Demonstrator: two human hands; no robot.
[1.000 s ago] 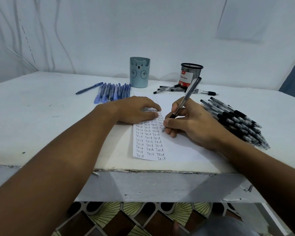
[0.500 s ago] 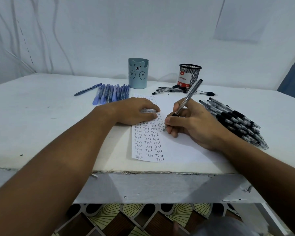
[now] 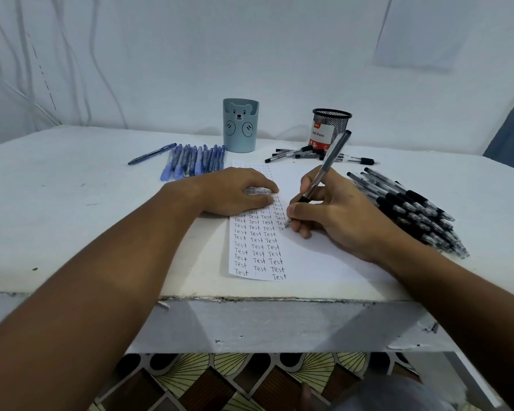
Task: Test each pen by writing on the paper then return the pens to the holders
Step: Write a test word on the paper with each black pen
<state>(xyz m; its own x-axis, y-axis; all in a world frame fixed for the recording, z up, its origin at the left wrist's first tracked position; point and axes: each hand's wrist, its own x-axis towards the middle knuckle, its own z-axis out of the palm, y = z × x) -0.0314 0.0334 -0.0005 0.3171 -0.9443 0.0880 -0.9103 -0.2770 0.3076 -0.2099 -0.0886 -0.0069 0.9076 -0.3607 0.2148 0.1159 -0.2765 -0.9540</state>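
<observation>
A white sheet of paper (image 3: 315, 256) lies near the table's front edge, with columns of the word "Test" down its left part. My left hand (image 3: 235, 192) lies flat on the paper's upper left, fingers straight. My right hand (image 3: 333, 215) grips a black pen (image 3: 327, 164) whose tip touches the paper at the fourth column. A blue bear pen holder (image 3: 240, 126) and a black mesh holder (image 3: 330, 127) stand at the back. Blue pens (image 3: 193, 161) lie left of the bear holder. A pile of black pens (image 3: 413, 209) lies beside my right hand.
A few more black pens (image 3: 306, 154) lie in front of the mesh holder. The white table (image 3: 72, 209) has a worn front edge, and a white wall stands close behind. A patterned floor shows below.
The pen tip has crept slightly along the line it is writing in the fourth column. My left hand has stayed pressed on the paper.
</observation>
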